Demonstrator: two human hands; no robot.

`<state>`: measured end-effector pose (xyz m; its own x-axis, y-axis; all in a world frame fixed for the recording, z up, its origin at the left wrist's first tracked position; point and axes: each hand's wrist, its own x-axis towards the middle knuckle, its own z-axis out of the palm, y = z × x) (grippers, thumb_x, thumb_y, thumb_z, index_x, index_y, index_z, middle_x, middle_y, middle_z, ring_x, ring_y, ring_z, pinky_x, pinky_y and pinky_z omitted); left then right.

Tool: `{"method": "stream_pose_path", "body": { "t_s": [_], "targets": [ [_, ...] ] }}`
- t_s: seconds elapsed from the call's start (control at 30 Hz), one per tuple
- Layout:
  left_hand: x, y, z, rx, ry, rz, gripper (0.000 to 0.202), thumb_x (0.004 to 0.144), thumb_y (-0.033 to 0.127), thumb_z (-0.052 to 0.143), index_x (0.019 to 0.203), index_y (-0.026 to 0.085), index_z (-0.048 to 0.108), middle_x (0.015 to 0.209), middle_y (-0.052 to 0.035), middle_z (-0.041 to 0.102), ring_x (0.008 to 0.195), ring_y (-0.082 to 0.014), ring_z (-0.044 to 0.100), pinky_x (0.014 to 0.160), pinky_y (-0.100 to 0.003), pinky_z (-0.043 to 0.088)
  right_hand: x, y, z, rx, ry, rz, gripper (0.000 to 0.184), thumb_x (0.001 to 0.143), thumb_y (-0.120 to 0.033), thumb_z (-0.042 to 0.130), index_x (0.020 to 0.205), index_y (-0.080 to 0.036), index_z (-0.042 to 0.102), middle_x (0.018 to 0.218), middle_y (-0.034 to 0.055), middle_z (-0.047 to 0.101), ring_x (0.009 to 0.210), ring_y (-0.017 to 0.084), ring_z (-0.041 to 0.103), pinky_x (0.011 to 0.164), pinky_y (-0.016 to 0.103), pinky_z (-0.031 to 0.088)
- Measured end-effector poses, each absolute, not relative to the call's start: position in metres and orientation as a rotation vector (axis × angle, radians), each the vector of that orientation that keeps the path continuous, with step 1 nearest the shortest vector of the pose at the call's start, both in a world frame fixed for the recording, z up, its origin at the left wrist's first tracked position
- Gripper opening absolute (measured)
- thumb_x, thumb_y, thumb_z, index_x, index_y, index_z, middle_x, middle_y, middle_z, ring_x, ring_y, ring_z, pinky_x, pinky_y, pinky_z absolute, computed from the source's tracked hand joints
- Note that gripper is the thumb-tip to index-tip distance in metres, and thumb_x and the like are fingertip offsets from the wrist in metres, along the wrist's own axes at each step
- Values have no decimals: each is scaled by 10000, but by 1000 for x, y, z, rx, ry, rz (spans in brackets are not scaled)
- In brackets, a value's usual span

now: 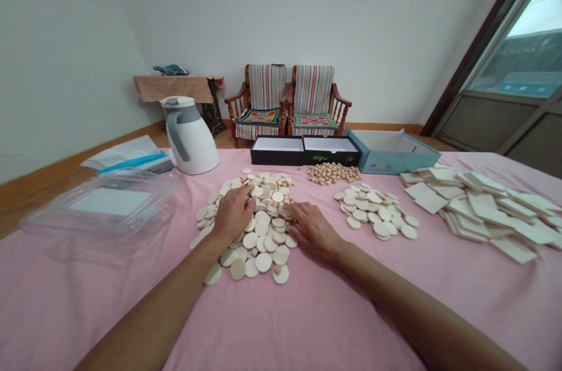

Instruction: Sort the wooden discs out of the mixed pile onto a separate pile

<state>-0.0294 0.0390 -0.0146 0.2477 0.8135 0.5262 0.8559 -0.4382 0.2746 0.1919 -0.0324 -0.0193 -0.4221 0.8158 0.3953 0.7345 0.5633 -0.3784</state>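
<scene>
A large heap of pale round wooden discs (263, 263) lies in front of me, with a few small wooden beads (253, 252) among them. My left hand (234, 213) rests over the heap's left side, its bent fingers and thumb apart and touching discs. At the right edge of the heap is my right hand (312, 229), its fingers loosely curved and apart against the discs. Some fingertips of both hands are hidden, and I see nothing clearly gripped in either one.
Farther right lie a smaller disc pile (377, 210) and stacked square wooden tiles (492, 207). Behind are a bead pile (333, 173), black box trays (281, 157) and a blue box (386, 160). A white jug (195, 143) and clear plastic packaging (105, 201) stand left on the pink cloth (272, 324).
</scene>
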Motion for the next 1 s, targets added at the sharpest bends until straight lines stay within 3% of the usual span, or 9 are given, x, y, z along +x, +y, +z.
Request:
{"method": "stream_pose_path", "body": {
  "t_s": [0.23, 0.5, 0.77, 1.0],
  "targets": [
    [-27, 40, -18, -2489, -1534, -1011, 312, 865, 278, 456, 1116, 168, 605, 1137, -95, 646, 1086, -239, 563, 987, -388, 416, 192, -34, -20, -1266, -2174, 172, 77, 864, -212, 472, 927, -188, 510, 940, 65, 546, 879, 194, 462, 774, 315, 369],
    [-27, 39, -16, -2530, -1479, -1024, 306, 871, 290, 462, 1109, 164, 608, 1126, -98, 646, 1100, -243, 547, 996, -403, 407, 227, -24, -17, -1460, -1955, -89, 177, 771, -212, 508, 946, -178, 511, 933, 81, 541, 887, 225, 459, 786, 350, 352],
    [-27, 41, -19, -2524, -1485, -1031, 308, 863, 291, 467, 1108, 174, 611, 1129, -96, 645, 1095, -249, 549, 995, -414, 409, 289, -11, -6, -1947, -1516, -472, 256, 772, -243, 520, 1007, -147, 552, 1011, 162, 543, 961, 311, 435, 782, 424, 325],
    [-27, 38, -16, -2527, -1483, -1027, 308, 869, 287, 462, 1112, 166, 606, 1133, -99, 642, 1098, -242, 546, 991, -411, 414, 236, -32, -12, -1389, -2127, 152, 178, 801, -204, 507, 955, -188, 595, 932, 67, 585, 868, 187, 515, 757, 300, 399]
  ]
}}
